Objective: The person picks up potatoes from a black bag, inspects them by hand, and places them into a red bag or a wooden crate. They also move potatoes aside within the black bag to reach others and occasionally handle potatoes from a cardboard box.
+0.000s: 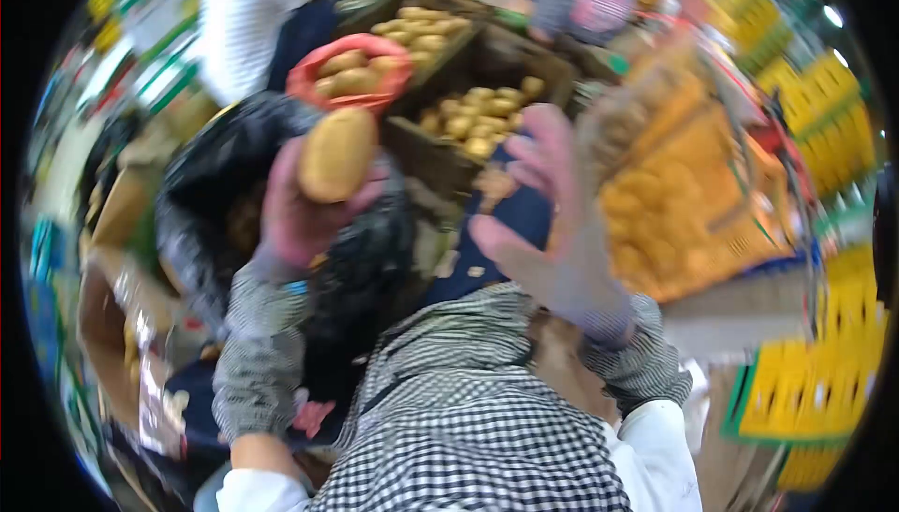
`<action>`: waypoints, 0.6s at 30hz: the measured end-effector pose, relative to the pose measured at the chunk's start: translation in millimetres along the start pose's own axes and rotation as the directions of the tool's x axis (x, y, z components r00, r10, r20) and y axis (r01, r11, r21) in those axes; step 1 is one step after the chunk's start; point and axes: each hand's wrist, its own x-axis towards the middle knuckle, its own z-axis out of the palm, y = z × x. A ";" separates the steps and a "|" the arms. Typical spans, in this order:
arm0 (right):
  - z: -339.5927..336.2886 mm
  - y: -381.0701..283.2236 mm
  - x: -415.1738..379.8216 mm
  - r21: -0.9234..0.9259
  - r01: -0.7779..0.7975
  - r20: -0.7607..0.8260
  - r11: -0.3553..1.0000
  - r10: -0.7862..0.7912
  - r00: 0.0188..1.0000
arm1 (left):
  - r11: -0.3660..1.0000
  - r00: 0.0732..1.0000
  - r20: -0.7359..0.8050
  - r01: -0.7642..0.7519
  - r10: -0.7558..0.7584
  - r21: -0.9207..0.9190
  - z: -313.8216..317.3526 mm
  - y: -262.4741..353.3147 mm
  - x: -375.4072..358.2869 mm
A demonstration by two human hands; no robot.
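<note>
Fingers of your left hand (pixel 304 217) wrap around a single potato (pixel 337 153), which stands above your fingertips with its upper half clear of the glove. Your right hand (pixel 552 222) holds nothing: its fingers are spread wide and raised, palm turned inward, blurred by motion.

Both hands wear pinkish gloves under checked sleeves. Just below and around your left fingers sits a black plastic bag (pixel 215 184), its mouth open toward the potato. Beyond your left fingertips lies a red mesh sack (pixel 351 67) with more potatoes, and past that a wooden crate (pixel 487 63) filled with them, which sits between your two hands and further out. To the outside of your right fingers hangs an orange mesh bag (pixel 684 203) that looks full. Another person in a striped top (pixel 239 16) stands beyond the black bag.

By the look of it, you are at the sorting or bagging step, with one potato picked and in hand, not yet placed. I judge that the next move calls for carrying the potato to the bag's mouth, keeping your grip firm until it is over the opening. Your free right hand is well placed to hold the bag's rim wide. Whether the bag already contains potatoes cannot be told.
</note>
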 end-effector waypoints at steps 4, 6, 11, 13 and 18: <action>140.2 34.9 53.2 -0.018 0.130 0.142 0.991 -0.126 0.982 | 0.981 0.987 -0.080 -0.129 0.142 0.143 -1.2 -8.6 -8.3; 186.5 53.3 67.2 0.004 0.149 0.005 0.989 -0.149 0.989 | 0.984 0.988 0.002 -0.154 0.155 0.085 -20.8 -6.2 -5.7; 107.7 24.8 73.7 -0.057 0.265 -0.169 0.963 -0.271 0.948 | 0.961 0.967 -0.016 -0.254 0.253 -0.115 -33.7 23.0 -0.6; 23.7 17.4 65.0 -0.366 0.259 -0.324 0.894 -0.383 0.865 | 0.945 0.935 -0.138 -0.322 0.327 0.054 -58.9 44.5 7.0; -151.6 19.7 42.5 -0.792 -0.165 -0.480 0.587 -0.433 0.763 | 0.871 0.867 -0.110 -0.468 0.485 0.148 -119.6 106.0 -6.5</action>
